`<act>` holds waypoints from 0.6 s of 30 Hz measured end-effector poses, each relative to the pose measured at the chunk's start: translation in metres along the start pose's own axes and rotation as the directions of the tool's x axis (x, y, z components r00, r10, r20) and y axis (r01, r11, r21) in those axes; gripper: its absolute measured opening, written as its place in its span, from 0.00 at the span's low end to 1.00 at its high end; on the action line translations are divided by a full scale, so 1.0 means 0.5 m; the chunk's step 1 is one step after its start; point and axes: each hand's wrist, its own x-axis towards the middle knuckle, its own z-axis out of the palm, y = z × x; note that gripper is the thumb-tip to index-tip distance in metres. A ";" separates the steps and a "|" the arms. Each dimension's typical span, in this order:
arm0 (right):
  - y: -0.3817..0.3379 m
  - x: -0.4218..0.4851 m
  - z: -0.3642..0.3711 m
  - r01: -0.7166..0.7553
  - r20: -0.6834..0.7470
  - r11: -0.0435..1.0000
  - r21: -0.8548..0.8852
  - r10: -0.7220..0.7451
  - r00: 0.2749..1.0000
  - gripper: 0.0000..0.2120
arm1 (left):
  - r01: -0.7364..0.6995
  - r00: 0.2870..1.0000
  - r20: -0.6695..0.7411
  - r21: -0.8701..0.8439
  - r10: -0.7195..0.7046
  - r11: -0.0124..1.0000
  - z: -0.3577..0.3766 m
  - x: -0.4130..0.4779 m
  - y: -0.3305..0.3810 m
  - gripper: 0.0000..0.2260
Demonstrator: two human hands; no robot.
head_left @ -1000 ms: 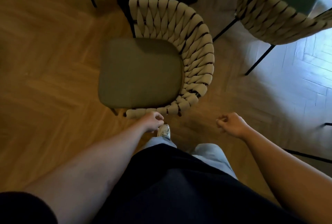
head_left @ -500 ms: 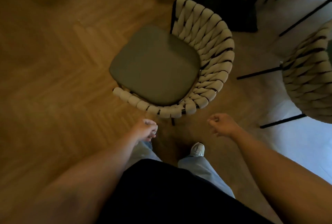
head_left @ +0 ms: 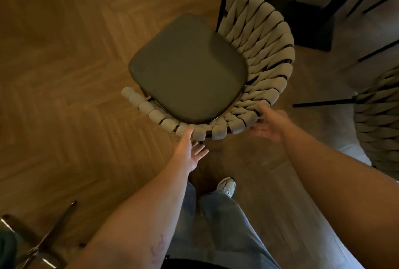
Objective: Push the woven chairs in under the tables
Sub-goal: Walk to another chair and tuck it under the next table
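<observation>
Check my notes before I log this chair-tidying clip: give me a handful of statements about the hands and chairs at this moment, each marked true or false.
1. Both hands are at the woven rim of the near chair. True: the left hand and the right hand both reach its rope back, fingers open.
2. The seat cushion has a bag lying on it. False: it is bare.
3. A second woven chair stands at the right edge. True.
4. The floor is carpeted. False: it is herringbone wood.
5. The person is barefoot. False: a pale shoe shows.
</observation>
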 end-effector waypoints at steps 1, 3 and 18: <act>-0.004 0.014 0.007 0.006 -0.008 0.999 0.033 -0.005 1.000 0.21 | -0.004 1.000 0.015 -0.013 0.005 1.000 0.005 0.011 0.003 0.31; -0.009 0.044 0.016 0.002 -0.038 0.996 0.093 0.002 0.999 0.21 | -0.012 1.000 0.026 -0.039 0.013 0.999 0.016 0.032 0.007 0.28; -0.012 0.107 0.032 -0.022 -0.115 0.997 0.080 0.031 0.993 0.11 | -0.033 0.995 -0.099 -0.069 0.026 0.997 0.048 0.087 0.006 0.15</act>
